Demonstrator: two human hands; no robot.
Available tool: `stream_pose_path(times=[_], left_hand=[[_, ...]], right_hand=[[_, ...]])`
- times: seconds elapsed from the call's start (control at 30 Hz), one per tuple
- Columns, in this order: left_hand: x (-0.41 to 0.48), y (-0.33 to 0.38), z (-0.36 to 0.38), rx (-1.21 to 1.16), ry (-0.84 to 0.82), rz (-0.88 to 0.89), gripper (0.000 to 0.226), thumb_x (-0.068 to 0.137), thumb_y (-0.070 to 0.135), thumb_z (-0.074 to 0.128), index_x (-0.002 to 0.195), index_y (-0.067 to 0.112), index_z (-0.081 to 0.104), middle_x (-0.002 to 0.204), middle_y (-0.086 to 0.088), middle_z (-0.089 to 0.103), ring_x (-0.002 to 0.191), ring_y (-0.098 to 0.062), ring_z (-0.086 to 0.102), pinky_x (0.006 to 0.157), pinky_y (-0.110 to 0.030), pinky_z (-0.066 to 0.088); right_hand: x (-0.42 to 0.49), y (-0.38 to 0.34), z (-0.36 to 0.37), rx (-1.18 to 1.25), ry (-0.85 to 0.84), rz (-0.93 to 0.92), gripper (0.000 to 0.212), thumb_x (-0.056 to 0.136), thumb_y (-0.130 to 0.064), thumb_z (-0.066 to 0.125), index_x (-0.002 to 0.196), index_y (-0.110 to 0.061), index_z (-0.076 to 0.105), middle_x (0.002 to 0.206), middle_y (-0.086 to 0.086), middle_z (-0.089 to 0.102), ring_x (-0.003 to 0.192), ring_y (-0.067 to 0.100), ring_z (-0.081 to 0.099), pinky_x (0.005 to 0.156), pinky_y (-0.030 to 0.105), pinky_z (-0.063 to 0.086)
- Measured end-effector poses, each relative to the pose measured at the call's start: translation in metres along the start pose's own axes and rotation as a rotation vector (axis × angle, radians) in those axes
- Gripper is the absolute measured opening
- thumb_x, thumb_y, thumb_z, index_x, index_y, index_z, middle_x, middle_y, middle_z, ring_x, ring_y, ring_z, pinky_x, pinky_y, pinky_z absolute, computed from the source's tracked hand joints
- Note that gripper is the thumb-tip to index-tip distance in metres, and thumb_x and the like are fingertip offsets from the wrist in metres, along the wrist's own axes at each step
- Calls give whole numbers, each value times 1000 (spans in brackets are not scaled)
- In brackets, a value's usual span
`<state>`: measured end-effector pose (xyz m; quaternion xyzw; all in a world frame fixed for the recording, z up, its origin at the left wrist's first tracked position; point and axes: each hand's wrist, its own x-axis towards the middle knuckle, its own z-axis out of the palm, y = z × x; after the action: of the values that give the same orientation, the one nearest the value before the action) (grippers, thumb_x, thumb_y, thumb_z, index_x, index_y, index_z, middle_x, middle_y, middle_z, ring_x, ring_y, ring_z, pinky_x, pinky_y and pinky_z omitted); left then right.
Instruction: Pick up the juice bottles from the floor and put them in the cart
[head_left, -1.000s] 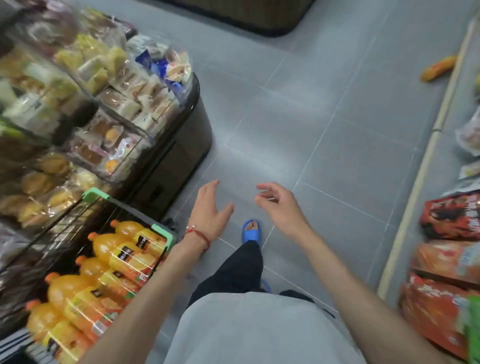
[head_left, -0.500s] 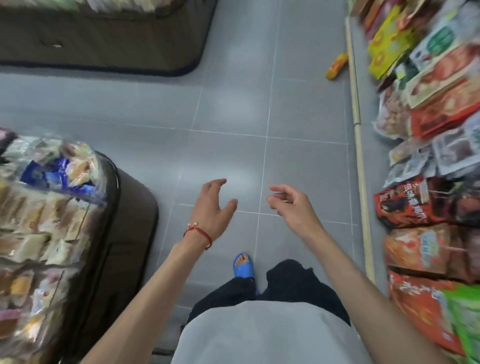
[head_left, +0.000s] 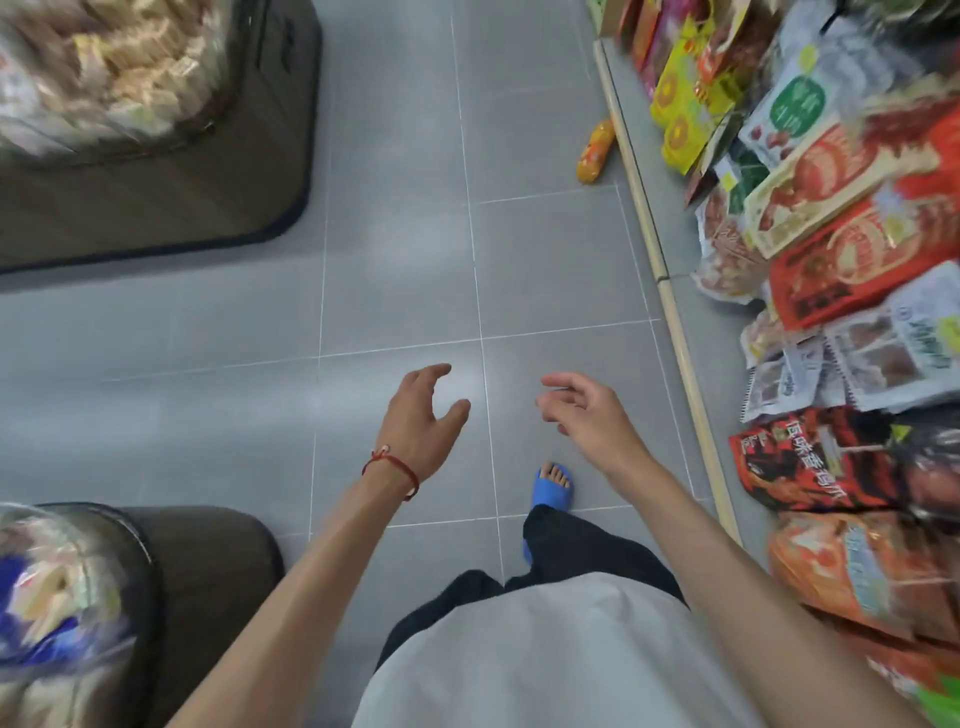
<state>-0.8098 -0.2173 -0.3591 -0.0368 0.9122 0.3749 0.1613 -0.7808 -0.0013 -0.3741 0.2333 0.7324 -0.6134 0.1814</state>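
Both hands hung over the grey tiled floor (head_left: 234, 332), lower middle of the frame, holding nothing. Left hand (head_left: 421, 415): fingers spread, loosely curled, thumb out, red bracelet (head_left: 390, 466) on the wrist. Right hand (head_left: 587, 415): fingers loosely bent, empty. One orange juice bottle (head_left: 595, 150) lay on the floor, upper right of centre, just beside the shelf base (head_left: 644, 223), well apart from both hands. Snack packs (head_left: 831, 249) filled the right edge. Dark display bins sat upper left (head_left: 156, 208) and lower left (head_left: 208, 571). A blue sandal (head_left: 553, 491) showed below the right hand.
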Motion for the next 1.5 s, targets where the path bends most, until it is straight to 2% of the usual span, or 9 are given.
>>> stream_pose_path(times=[0.13,0.23,0.5,0.9,1.1,1.27,1.4,1.43,1.5], left_hand=[[77,45,5,-28,15,-9,50,94,26,64,143,19,52,143,-2,53,127,-20,55,107,-41,46],[128,73,10,-37,-34,-4,49,95,27,64,142,20,52,142,0,53,127,-19,54,106,-40,46],[304,124,9,-37,-122,-6,48,94,25,65,141,18,54,141,-2,55,125,-21,56,106,-36,46],[591,229,-27,30,-298,153,46,96,23,63,140,15,55,142,-8,56,127,-26,56,107,-44,46],[714,280,-24,24,-336,142,44,96,22,64,139,16,56,141,-7,57,125,-25,58,105,-36,47],[820,323,-8,37,-358,86,44,97,23,63,140,16,55,142,-6,56,125,-24,57,107,-40,46],[889,363,5,32,-395,52,43,98,23,62,140,16,55,142,-6,57,125,-25,58,106,-41,48],[909,372,8,27,-394,47,43,98,23,62,140,16,55,141,-6,57,124,-25,58,106,-41,48],[948,388,12,8,-390,24,43,97,23,63,139,16,56,139,-6,59,123,-26,59,105,-41,48]], right_hand=[[68,-43,-33,-14,-20,11,31,97,-17,67,129,-19,66,109,2,74,102,17,70,99,36,52],[114,-72,-52,7,-6,28,30,97,-14,66,127,-17,66,105,4,74,99,17,69,98,37,52],[261,-147,-88,98,67,79,29,99,-12,65,127,-14,66,107,7,73,91,13,67,85,30,52],[475,-289,-128,154,200,147,26,100,-18,64,125,-21,66,109,2,72,106,21,70,92,30,55],[583,-340,-170,265,265,203,29,97,-11,65,126,-15,67,101,4,73,94,16,69,79,24,53],[682,-381,-214,312,275,215,26,99,-8,64,124,-13,68,91,4,72,83,14,69,77,24,56],[747,-413,-249,307,267,252,27,98,-6,64,124,-11,68,102,13,73,89,19,68,70,20,55],[766,-421,-258,297,253,247,25,98,-7,64,122,-13,69,108,15,73,91,20,68,73,21,56],[801,-435,-275,258,262,264,22,97,-8,65,116,-18,69,112,17,74,94,21,68,85,31,54]])
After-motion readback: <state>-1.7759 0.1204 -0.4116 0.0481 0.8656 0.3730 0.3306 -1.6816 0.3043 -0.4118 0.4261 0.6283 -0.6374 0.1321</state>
